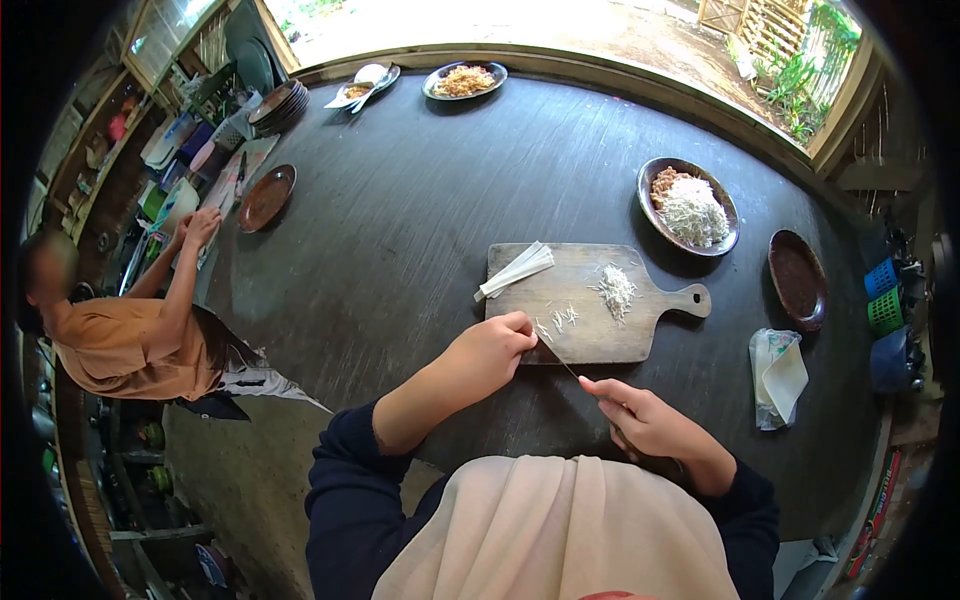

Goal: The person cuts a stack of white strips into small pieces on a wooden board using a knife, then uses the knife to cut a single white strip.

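Note:
My right hand [648, 418] is closed round the handle of a knife [562, 360], its thin blade pointing up and left over the near edge of a wooden cutting board [640, 340]. At the blade's far end, the fingers of my left hand [490, 352] are pinched together; whatever is between them is hidden. On the board lie pale flat strips [520, 270] at the upper left, a small heap of fine white shreds [615, 290] at the right, and a few loose shreds [562, 318] near my left fingers.
A brown plate [735, 225] with white shreds and brown food stands beyond the board. To the right are an oval brown dish [798, 280] and a plastic packet [778, 380]. Another plate of food [465, 82] stands far back. A person [140, 340] works at the left near a dish [268, 198].

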A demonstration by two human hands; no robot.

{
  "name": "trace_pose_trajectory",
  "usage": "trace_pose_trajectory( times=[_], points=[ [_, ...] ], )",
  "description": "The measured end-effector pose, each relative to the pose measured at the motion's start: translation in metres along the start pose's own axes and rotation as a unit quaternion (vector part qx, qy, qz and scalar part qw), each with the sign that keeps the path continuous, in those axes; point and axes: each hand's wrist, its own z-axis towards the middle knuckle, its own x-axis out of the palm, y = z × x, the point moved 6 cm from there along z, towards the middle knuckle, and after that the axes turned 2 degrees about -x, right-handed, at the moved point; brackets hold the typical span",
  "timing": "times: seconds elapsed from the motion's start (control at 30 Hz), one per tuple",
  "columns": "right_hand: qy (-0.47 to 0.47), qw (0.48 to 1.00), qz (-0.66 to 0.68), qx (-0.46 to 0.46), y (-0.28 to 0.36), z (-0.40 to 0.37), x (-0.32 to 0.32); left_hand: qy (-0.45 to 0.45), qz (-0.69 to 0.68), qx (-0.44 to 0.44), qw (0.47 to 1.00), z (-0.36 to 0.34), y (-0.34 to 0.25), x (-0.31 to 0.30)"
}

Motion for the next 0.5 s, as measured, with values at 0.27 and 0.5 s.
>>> trace_pose_trajectory(
  times=[0.27,0.5],
  points=[
    [-0.007,0.999,0.047,0.012,-0.002,0.005,0.0,0.003,0.003,0.008,1.0,0.0,-0.002,0.0],
    [-0.033,0.993,0.107,-0.026,0.0,-0.002,-0.016,0.008,0.024,0.011,1.0,-0.001,-0.004,-0.004]
  ],
)
